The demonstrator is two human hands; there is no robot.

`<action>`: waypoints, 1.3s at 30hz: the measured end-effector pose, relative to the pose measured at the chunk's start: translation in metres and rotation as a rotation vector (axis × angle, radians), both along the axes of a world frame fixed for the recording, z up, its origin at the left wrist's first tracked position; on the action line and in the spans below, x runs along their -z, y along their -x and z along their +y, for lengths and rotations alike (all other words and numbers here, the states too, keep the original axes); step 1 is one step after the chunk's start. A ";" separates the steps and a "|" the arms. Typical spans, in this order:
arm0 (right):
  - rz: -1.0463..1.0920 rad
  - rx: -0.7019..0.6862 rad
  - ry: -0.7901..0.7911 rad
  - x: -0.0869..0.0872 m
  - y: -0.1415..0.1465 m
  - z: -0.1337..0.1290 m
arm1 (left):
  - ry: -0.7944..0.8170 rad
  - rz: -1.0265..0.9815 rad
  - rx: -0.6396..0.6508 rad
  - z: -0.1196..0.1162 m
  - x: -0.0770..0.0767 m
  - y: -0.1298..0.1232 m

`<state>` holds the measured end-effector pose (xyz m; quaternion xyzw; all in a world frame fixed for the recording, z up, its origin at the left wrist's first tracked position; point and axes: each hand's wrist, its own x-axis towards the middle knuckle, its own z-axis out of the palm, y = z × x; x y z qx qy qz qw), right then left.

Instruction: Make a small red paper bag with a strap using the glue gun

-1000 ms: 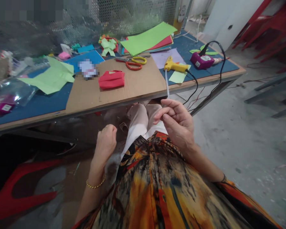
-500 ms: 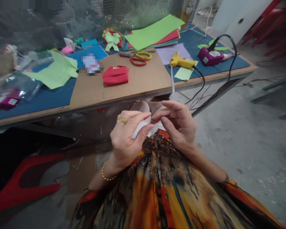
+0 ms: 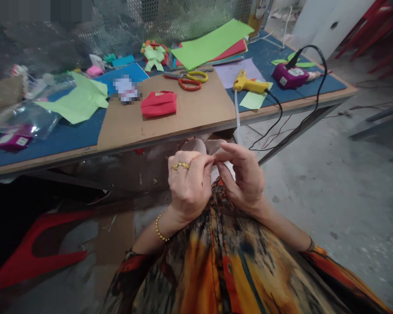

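Note:
My left hand (image 3: 191,181) is closed, with a gold ring on one finger and its thumb and fingertips pressed together. Those tips meet the fingertips of my right hand (image 3: 244,176) over my lap. The right thumb and index finger come together in a pinch while another finger stays raised. Whatever lies between the fingertips, if anything, is hidden. Beyond my hands, on a sheet of cardboard (image 3: 196,115), sit a folded red piece (image 3: 159,104) and scissors (image 3: 193,80) with red and yellow handles. A yellow glue gun (image 3: 249,83) rests to their right.
The blue-topped table (image 3: 327,85) holds green paper sheets (image 3: 212,41), a crumpled green sheet (image 3: 80,102), a paper flower (image 3: 154,56) and a purple box (image 3: 290,76) with a black cable. A red plastic stool (image 3: 22,248) stands at lower left.
My left hand has moved right and turned, its fingers closing to meet the right fingertips. The right hand has shifted slightly left and its thumb and index finger have drawn together.

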<state>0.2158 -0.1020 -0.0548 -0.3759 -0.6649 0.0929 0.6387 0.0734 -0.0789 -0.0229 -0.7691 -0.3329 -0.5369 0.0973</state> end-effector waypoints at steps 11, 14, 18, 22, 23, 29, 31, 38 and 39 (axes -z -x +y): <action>0.093 -0.061 0.073 0.000 0.003 0.003 | 0.056 -0.080 0.043 0.002 0.009 0.002; 0.256 -0.161 0.188 0.000 0.002 0.005 | 0.147 -0.139 0.079 0.002 0.012 0.008; 0.339 -0.220 0.203 -0.001 0.001 0.006 | 0.129 -0.103 0.086 0.004 0.011 0.013; 0.259 -0.161 0.131 0.000 0.004 0.005 | 0.082 -0.054 0.068 0.004 0.006 0.010; 0.233 -0.132 0.110 0.001 0.005 0.004 | 0.080 -0.040 0.060 0.003 0.005 0.009; 0.124 0.010 -0.017 0.010 0.009 0.005 | 0.054 -0.042 0.044 -0.001 0.005 0.004; 0.100 0.051 -0.034 0.012 0.009 0.005 | 0.041 -0.048 0.033 -0.001 0.005 0.003; -0.176 0.232 -0.214 0.012 0.004 0.008 | 0.024 -0.019 -0.006 0.002 0.008 0.001; -0.216 0.266 -0.245 0.013 0.003 0.010 | 0.040 -0.017 -0.013 0.002 0.009 0.000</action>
